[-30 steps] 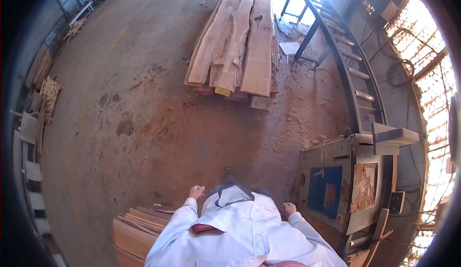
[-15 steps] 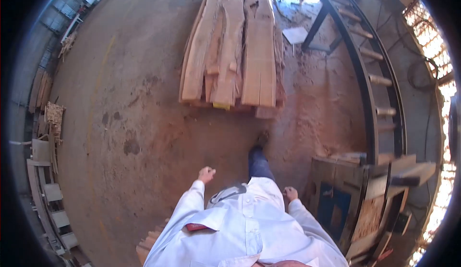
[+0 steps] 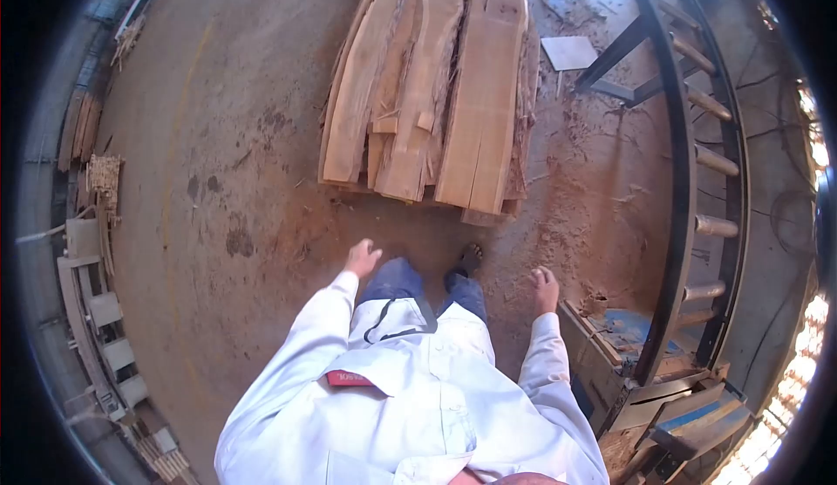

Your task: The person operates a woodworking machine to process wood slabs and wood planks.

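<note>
My left hand (image 3: 364,258) hangs in front of my body at the left, its fingers loosely bent and a little apart, with nothing in it. On the other side, my right hand (image 3: 545,290) is held out with its fingers half curled and holds nothing that I can see. Ahead of both hands lies a stack of rough-edged wooden planks (image 3: 488,92), its near ends facing me. Neither hand touches the wood. My sandalled foot (image 3: 471,256) shows just short of the stack.
At the right runs a dark metal roller conveyor frame (image 3: 676,136), with a wooden workbench (image 3: 610,354) at its near end. A pale square board (image 3: 569,52) stands beyond the planks' right side. Sawdust covers the concrete floor (image 3: 253,153). Wood pieces (image 3: 103,180) line the left.
I have come closer to the planks, and the workbench has slid nearer and lower in view. Both my hands have swung forward, the right one farther from my body.
</note>
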`<state>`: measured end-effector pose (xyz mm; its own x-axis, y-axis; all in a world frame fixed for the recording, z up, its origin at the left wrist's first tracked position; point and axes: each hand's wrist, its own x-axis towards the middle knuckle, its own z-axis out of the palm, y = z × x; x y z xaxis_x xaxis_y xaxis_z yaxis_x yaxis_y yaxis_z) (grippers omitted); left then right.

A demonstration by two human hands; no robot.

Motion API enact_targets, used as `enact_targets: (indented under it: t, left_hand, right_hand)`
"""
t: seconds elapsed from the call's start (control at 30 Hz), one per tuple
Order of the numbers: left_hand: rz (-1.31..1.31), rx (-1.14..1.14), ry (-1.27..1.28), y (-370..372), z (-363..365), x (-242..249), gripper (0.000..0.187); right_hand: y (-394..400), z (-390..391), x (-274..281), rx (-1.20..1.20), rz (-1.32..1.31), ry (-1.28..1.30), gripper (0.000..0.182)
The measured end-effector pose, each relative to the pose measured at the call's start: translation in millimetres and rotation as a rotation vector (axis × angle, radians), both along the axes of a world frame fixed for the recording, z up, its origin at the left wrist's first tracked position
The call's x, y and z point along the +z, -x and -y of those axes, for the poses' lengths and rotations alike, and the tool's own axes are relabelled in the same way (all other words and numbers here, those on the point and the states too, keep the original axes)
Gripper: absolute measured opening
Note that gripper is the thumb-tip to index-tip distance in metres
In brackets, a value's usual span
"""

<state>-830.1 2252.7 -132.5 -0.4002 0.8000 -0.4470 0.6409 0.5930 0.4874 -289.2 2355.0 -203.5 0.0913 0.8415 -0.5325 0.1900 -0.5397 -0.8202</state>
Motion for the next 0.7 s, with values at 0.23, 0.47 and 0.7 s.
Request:
enact_targets:
  t: [0.23,0.47,0.7]
  left_hand:
    - [-0.051,-0.203,0.091,26.9,-181.1,-36.9,0.059]
    - [-0.221,-0.477,0.096,63.6,-367.7,-128.8,0.073]
    - [-0.515,-0.76,-0.254,87.2,-485.9,-255.1,0.05]
  right_hand:
    - [-3.1,47.2,61.6,-0.081,0.136,0.103,0.033]
    - [3.6,327.2,71.5,0.251,0.651,0.16,0.022]
    - [168.3,317.9,117.7,-0.212,0.243,0.965,0.024]
